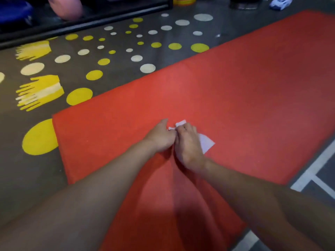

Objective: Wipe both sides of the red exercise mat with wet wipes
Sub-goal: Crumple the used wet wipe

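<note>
The red exercise mat [235,84] lies flat on the floor, running from the near centre to the far right. Both my hands rest on its near half, side by side. A white wet wipe [206,143] lies under my right hand [188,145], with a corner showing at the right and another bit past the fingertips. My left hand [162,136] has its fingers closed on the wipe's left edge, touching my right hand. Most of the wipe is hidden by the hands.
The grey floor left of the mat carries yellow and white dots [79,96] and yellow handprints [40,92]. A black rack edge [81,22] with a pink ball [66,7] stands at the back. A wet wipe pack [280,2] lies far right. White floor lines [315,171] run at right.
</note>
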`<state>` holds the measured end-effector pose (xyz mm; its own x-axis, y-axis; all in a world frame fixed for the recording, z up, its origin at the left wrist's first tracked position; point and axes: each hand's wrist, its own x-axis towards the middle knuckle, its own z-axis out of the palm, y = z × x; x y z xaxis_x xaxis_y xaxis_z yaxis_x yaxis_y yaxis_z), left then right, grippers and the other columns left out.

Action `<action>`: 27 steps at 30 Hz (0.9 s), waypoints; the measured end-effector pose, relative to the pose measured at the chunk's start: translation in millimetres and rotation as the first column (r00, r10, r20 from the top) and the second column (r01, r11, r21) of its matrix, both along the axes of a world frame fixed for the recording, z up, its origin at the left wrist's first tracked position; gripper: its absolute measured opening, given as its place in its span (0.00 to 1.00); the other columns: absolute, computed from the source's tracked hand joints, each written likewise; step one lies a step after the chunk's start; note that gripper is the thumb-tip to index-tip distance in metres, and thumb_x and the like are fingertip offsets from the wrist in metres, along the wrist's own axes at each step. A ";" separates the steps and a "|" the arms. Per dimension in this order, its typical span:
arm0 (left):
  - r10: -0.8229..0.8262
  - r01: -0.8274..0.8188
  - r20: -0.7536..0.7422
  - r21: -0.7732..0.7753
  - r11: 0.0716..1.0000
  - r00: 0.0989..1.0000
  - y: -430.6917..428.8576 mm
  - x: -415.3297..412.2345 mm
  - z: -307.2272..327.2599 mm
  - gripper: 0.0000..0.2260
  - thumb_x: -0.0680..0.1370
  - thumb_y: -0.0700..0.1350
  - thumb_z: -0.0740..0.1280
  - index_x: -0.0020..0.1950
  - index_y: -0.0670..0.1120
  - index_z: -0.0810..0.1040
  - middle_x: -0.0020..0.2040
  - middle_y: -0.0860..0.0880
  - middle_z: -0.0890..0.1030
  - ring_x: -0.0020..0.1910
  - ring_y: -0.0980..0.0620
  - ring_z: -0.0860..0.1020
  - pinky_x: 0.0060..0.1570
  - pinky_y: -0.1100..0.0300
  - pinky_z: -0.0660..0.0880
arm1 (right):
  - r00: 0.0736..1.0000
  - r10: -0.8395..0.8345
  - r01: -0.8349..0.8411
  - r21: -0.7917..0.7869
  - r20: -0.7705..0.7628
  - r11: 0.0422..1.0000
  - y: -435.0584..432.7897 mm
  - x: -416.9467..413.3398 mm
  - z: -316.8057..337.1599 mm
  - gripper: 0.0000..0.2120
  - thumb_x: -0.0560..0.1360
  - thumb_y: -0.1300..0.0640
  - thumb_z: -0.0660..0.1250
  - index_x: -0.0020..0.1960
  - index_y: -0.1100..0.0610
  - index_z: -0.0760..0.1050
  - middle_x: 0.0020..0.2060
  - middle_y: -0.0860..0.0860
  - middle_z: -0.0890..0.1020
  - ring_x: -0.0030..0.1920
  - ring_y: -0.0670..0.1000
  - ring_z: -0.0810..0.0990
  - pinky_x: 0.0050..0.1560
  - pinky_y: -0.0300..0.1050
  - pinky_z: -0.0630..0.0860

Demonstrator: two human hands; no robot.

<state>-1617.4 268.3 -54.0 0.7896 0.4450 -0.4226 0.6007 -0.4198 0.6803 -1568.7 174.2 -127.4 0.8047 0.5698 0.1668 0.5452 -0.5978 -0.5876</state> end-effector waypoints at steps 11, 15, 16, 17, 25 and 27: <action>0.544 -0.301 0.006 -0.828 0.473 0.839 21.5 14.6 275.4 0.17 0.84 0.53 0.55 0.50 0.46 0.80 0.38 0.46 0.83 0.35 0.51 0.82 0.40 0.58 0.81 | 0.745 -0.164 0.570 0.489 -0.647 0.660 82.1 22.0 313.6 0.09 0.81 0.60 0.55 0.45 0.55 0.70 0.40 0.57 0.80 0.43 0.59 0.79 0.48 0.53 0.76; 0.520 -0.270 0.150 -0.716 0.643 0.841 13.8 27.5 410.4 0.07 0.79 0.38 0.63 0.48 0.42 0.81 0.39 0.47 0.82 0.33 0.52 0.80 0.31 0.62 0.75 | 0.589 -0.012 0.668 0.478 -0.808 0.570 76.4 42.6 464.0 0.12 0.69 0.46 0.53 0.36 0.53 0.66 0.32 0.51 0.74 0.35 0.55 0.72 0.44 0.52 0.70; 0.493 -0.254 0.191 -0.670 0.697 0.849 9.0 31.4 442.7 0.07 0.78 0.35 0.64 0.46 0.41 0.81 0.36 0.47 0.80 0.31 0.52 0.78 0.30 0.62 0.73 | 0.593 0.000 0.647 0.477 -0.805 0.595 71.5 45.7 501.0 0.12 0.67 0.44 0.52 0.36 0.52 0.64 0.31 0.49 0.71 0.34 0.54 0.70 0.44 0.51 0.69; 0.470 -0.244 0.219 -0.630 0.738 0.855 1.4 36.1 480.4 0.06 0.77 0.34 0.64 0.46 0.40 0.81 0.34 0.47 0.79 0.29 0.53 0.76 0.28 0.64 0.71 | 0.598 0.001 0.630 0.470 -0.802 0.619 64.7 50.0 539.9 0.14 0.67 0.42 0.52 0.37 0.53 0.64 0.31 0.49 0.71 0.35 0.54 0.71 0.46 0.52 0.69; 0.533 -0.254 0.325 -0.614 0.747 0.781 -64.2 102.7 744.2 0.09 0.73 0.30 0.67 0.40 0.44 0.75 0.38 0.41 0.78 0.34 0.47 0.76 0.32 0.57 0.71 | 0.717 -0.072 0.533 0.478 -0.694 0.698 -22.7 97.4 809.3 0.18 0.63 0.45 0.58 0.49 0.50 0.72 0.45 0.53 0.76 0.46 0.55 0.75 0.49 0.50 0.74; 0.525 -0.240 0.340 -0.613 0.753 0.780 -84.7 119.1 789.1 0.09 0.72 0.30 0.69 0.41 0.44 0.76 0.41 0.41 0.80 0.38 0.46 0.77 0.38 0.54 0.74 | 0.716 -0.118 0.520 0.413 -0.689 0.747 -56.8 107.2 851.3 0.28 0.68 0.44 0.58 0.68 0.46 0.66 0.61 0.52 0.73 0.56 0.55 0.76 0.50 0.51 0.77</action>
<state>-1498.3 183.7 735.1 0.7531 0.5823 -0.3061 0.1765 0.2694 0.9467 -1461.5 117.4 723.9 0.9500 0.2221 -0.2193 -0.1948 -0.1269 -0.9726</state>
